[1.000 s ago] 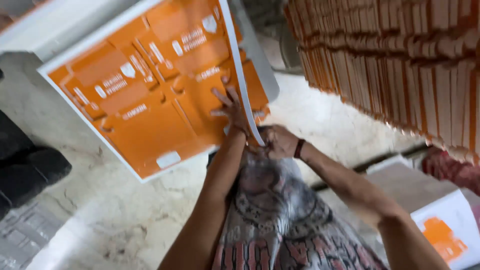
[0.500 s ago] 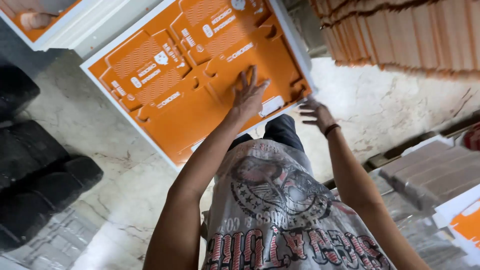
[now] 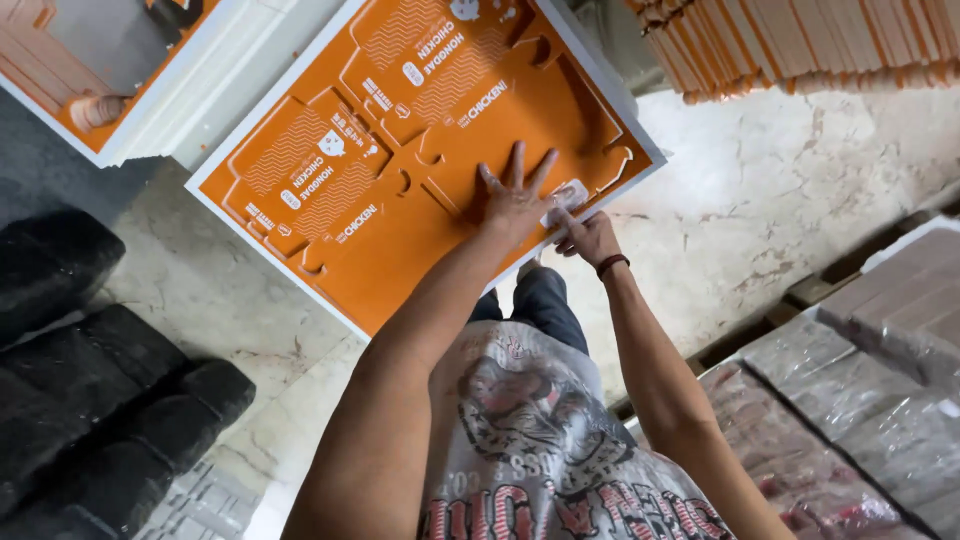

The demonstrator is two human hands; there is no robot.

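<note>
Sheet point(image 3: 400, 190) orange with white border, die-cut box outlines, lying flat, left hand point(image 3: 515, 195) spread open on it, right hand point(image 3: 590, 235) pinching its near edge.

Bare-armed person in a printed grey T-shirt and dark trousers

Both arms are uncovered to the shoulder region seen, with no gloves on the left hand point(image 3: 515, 200) or the right hand point(image 3: 590, 238). A thin dark band point(image 3: 611, 264) circles the right wrist. The light grey T-shirt point(image 3: 540, 440) carries a dark, worn round graphic on the chest and large red-and-black block lettering lower down. Dark blue-grey trousers point(image 3: 540, 305) show beyond the shirt hem.
</note>
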